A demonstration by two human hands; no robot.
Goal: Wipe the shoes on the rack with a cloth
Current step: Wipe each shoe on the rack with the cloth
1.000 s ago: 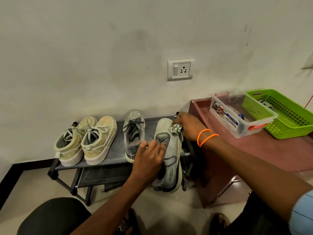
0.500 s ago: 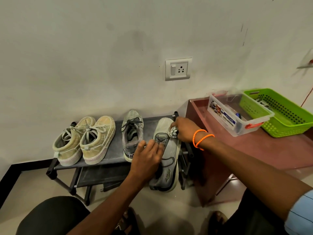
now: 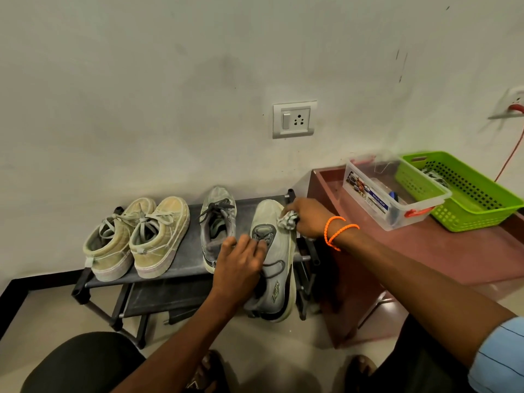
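Grey shoe: the upturned grey shoe (image 3: 272, 259), sole toward the camera, lies tilted on the right end of the black rack (image 3: 181, 268), low in the centre of the frame, its heel hanging past the front rail.
Left hand: the left hand (image 3: 241, 265) curls round the shoe's left side at mid-length, fingers lying over the sole.
Right hand: the right hand (image 3: 307, 219), wearing orange bands (image 3: 338, 231), pinches a bunched cloth (image 3: 287, 219) against the toe end's right edge.
Handling: the shoe looks light, with a firm rubber sole and soft upper, so it likely twists unless held at the waist, as now; the cloth is limp and best wadded.
Other shoes: its grey partner (image 3: 217, 225) stands just beside, left; a tan pair (image 3: 139, 236) sits at the rack's left end.
In the way: the rack's right post and the maroon table (image 3: 425, 245) close by crowd the wiping hand.
Further off: a clear box (image 3: 391, 194) and green basket (image 3: 465, 191) at centre right.
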